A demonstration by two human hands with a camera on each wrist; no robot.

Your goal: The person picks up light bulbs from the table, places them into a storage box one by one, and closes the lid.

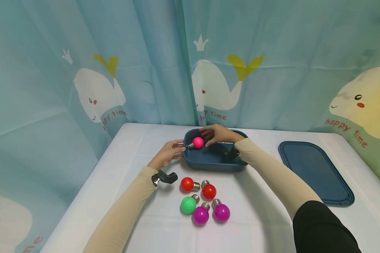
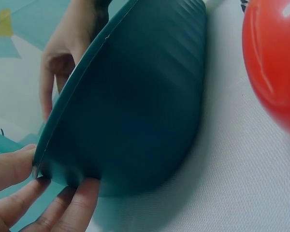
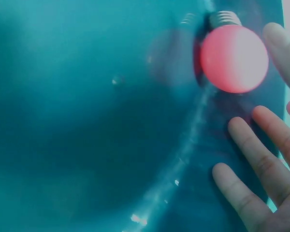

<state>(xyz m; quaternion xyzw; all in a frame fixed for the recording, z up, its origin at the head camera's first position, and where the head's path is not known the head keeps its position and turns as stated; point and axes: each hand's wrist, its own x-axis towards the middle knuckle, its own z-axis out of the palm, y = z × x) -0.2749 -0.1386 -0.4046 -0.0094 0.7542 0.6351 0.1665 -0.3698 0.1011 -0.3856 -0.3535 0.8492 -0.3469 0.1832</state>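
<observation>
A dark blue bin (image 1: 216, 166) stands near the back of the table. My left hand (image 1: 169, 153) holds its left end, one digit at the rim and the other fingertips against the outer wall. Inside, at the left end, lies a pink light bulb (image 1: 198, 142) with a silver screw base. My right hand (image 1: 220, 134) reaches into the bin beside that bulb. In the right wrist view, its fingers (image 3: 261, 159) are spread, with the thumb close beside the pink ball and a gap between the other fingertips and the ball.
In front of the bin lie two red bulbs (image 1: 209, 191), a green bulb (image 1: 188, 205) and two purple bulbs (image 1: 221, 213). A flat dark blue tray or lid (image 1: 316, 172) lies on the right of the white table (image 1: 158, 225). A whale-print curtain (image 1: 158, 70) hangs behind.
</observation>
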